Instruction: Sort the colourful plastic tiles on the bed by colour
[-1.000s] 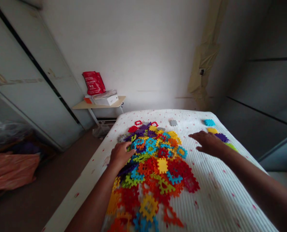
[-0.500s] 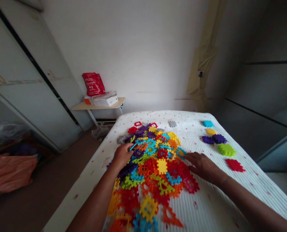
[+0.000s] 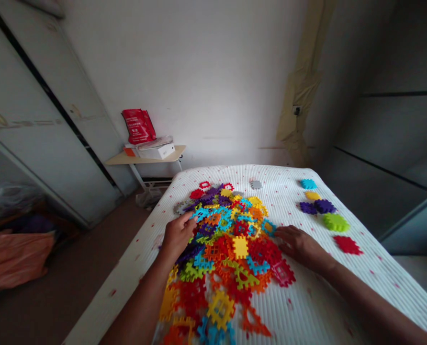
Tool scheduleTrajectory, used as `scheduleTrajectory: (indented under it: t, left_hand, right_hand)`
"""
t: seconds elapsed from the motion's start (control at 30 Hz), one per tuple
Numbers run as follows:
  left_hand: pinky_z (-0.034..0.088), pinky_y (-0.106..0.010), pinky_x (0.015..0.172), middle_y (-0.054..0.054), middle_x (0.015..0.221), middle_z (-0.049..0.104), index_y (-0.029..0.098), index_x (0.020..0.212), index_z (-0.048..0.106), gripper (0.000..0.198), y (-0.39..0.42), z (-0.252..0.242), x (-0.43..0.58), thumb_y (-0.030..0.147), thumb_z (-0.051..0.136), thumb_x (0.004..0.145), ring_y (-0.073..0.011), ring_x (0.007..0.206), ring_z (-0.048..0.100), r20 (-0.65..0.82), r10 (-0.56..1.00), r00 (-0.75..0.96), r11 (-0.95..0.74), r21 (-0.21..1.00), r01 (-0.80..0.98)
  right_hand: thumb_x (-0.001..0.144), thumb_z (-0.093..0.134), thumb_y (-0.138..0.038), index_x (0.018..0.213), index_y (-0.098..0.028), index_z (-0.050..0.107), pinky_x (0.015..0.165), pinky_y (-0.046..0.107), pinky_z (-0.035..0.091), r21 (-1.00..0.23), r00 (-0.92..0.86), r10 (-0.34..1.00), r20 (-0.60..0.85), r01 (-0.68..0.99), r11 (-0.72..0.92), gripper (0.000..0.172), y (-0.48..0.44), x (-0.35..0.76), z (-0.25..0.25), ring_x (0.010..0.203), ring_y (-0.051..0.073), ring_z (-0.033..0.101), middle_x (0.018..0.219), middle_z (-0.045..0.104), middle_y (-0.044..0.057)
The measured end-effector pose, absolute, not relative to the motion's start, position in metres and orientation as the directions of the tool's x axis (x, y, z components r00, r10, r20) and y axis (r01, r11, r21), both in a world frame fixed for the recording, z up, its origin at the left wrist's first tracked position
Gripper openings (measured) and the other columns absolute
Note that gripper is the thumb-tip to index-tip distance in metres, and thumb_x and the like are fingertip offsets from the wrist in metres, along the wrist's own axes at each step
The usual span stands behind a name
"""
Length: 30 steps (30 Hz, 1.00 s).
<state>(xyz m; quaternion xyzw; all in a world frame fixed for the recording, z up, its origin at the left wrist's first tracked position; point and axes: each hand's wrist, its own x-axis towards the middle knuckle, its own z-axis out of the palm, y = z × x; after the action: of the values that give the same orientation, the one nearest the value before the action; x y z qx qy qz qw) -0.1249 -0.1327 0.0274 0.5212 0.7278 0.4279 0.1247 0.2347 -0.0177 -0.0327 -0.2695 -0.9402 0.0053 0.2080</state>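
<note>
A heap of colourful plastic interlocking tiles with toothed edges covers the middle of the bed. At the left side of the heap, my left hand (image 3: 179, 234) pinches a blue interlocking tile (image 3: 200, 213) between thumb and fingers. My right hand (image 3: 298, 243) rests palm down at the heap's right edge, its fingers loosely stretched and holding nothing. Its fingertips lie close to another blue tile (image 3: 269, 227) and some red tiles (image 3: 267, 251). A solid yellow tile (image 3: 240, 247) lies on top between the two hands.
Apart from the heap, a separate group lies at the right: a blue tile (image 3: 309, 184), purple tiles (image 3: 324, 206), a green stack (image 3: 335, 222) and a red tile (image 3: 347, 245). A grey tile (image 3: 256, 185) lies farther back. Beyond the bed stands a small table (image 3: 118, 158).
The blue tile at my left fingertips has turned to lie flatter, showing more of its face, and my left hand has shifted slightly left. My right hand has barely moved.
</note>
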Motion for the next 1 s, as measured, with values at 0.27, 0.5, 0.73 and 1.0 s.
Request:
scheduleTrajectory:
  t: [0.27,0.5,0.73,1.0]
  left_hand:
    - [0.051,-0.023,0.067,-0.001,0.084,0.072,0.020,0.092,0.068,0.024,-0.146,0.041,-0.076,0.018,0.049,0.076,-0.0145,0.072,0.066,0.534,0.838,-0.115,-0.217,0.519,0.827]
    - [0.050,-0.024,0.070,-0.002,0.082,0.070,0.018,0.097,0.061,0.023,-0.155,0.027,-0.026,0.009,0.045,0.083,-0.0133,0.073,0.066,0.728,0.608,0.317,-0.476,0.014,0.879]
    - [0.048,-0.027,0.063,-0.002,0.073,0.067,0.017,0.094,0.060,0.017,-0.156,0.018,-0.013,0.013,0.045,0.086,-0.0145,0.066,0.063,0.759,0.517,0.395,-0.479,-0.125,0.869]
    - [0.047,-0.029,0.064,-0.004,0.074,0.066,0.015,0.093,0.060,0.018,-0.149,0.015,-0.003,0.010,0.046,0.084,-0.0151,0.067,0.063,0.768,0.480,0.423,-0.476,-0.177,0.861]
  right_hand:
    - [0.086,0.051,-0.033,0.106,-0.019,0.061,0.070,0.029,0.052,-0.624,-0.633,0.703,0.324,0.416,0.662,0.027,-0.046,0.212,0.015,0.083,0.017,0.062,0.100,0.066,0.009]
    - [0.073,0.066,-0.044,0.107,-0.015,0.059,0.061,0.023,0.045,-0.928,-0.650,0.747,0.142,0.174,0.328,0.045,-0.086,0.182,0.047,0.071,0.013,0.056,0.085,0.063,0.003]
    - [0.064,0.074,-0.034,0.095,-0.015,0.062,0.059,0.021,0.041,-0.913,-0.641,0.759,0.113,0.234,0.334,0.039,-0.092,0.179,0.040,0.067,0.010,0.049,0.080,0.060,0.000]
    - [0.062,0.074,-0.028,0.093,-0.016,0.064,0.061,0.021,0.042,-0.771,-0.678,0.733,0.062,0.433,0.466,0.035,-0.095,0.182,0.061,0.069,0.012,0.054,0.081,0.063,0.000]
